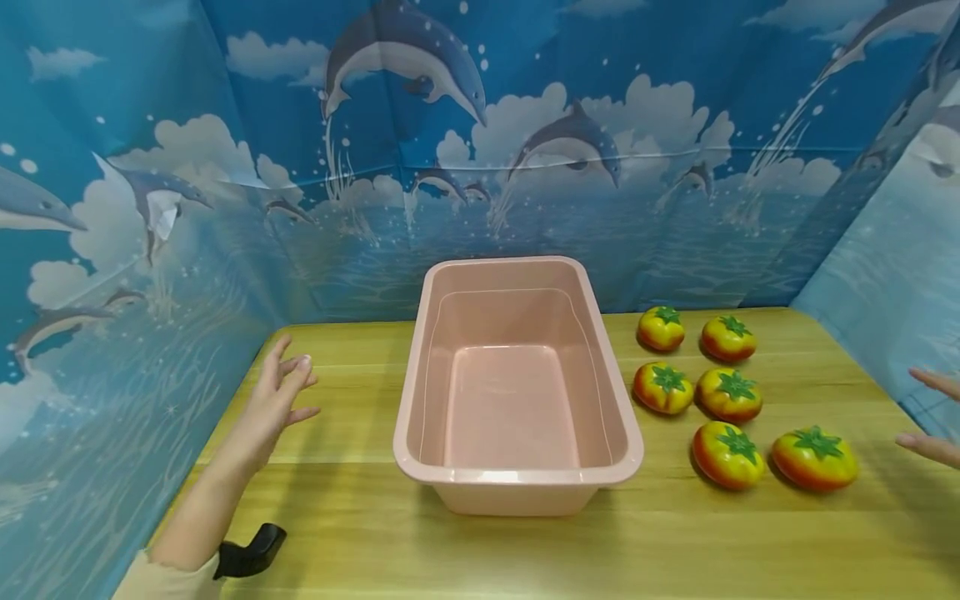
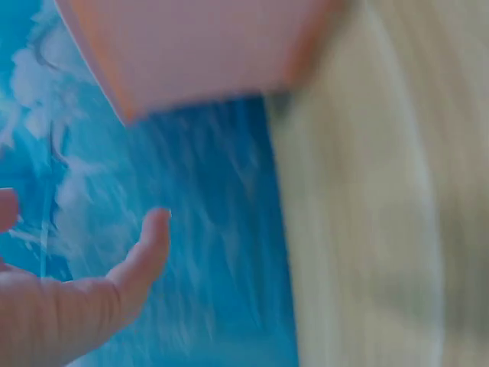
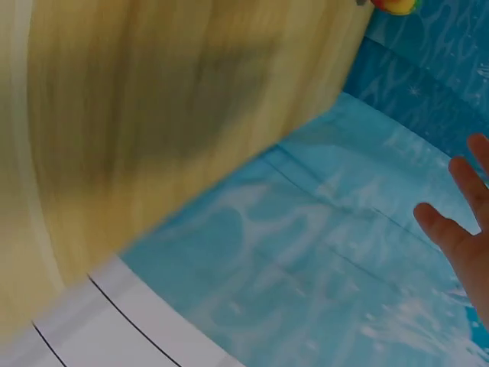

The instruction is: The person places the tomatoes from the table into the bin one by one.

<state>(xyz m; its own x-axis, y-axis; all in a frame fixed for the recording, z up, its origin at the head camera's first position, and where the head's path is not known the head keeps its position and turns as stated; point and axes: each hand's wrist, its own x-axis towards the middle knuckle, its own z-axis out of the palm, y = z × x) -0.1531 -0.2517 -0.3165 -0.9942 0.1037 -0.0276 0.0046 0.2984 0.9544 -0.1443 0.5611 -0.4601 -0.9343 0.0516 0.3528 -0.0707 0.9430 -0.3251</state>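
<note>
My left hand (image 1: 272, 400) hovers over the left side of the table, left of a pink plastic basin (image 1: 517, 496), its fingers loosely bent and holding nothing. In the left wrist view the thumb (image 2: 141, 264) stands apart, with the basin's wall (image 2: 214, 46) beyond it. At the right edge of the head view only the fingertips of my right hand (image 1: 933, 417) show; the right wrist view has its spread fingers (image 3: 467, 187) holding nothing. Several red-and-yellow persimmons (image 1: 727, 454) with green leafy tops lie between the basin and the right hand, the nearest being one persimmon (image 1: 813, 458).
A wood-grain table (image 1: 337, 517) bears the basin and fruit. Blue dolphin-print cloth (image 1: 360, 225) hangs behind it and along both sides. A black strap mount (image 1: 251, 550) sticks out from my left wrist.
</note>
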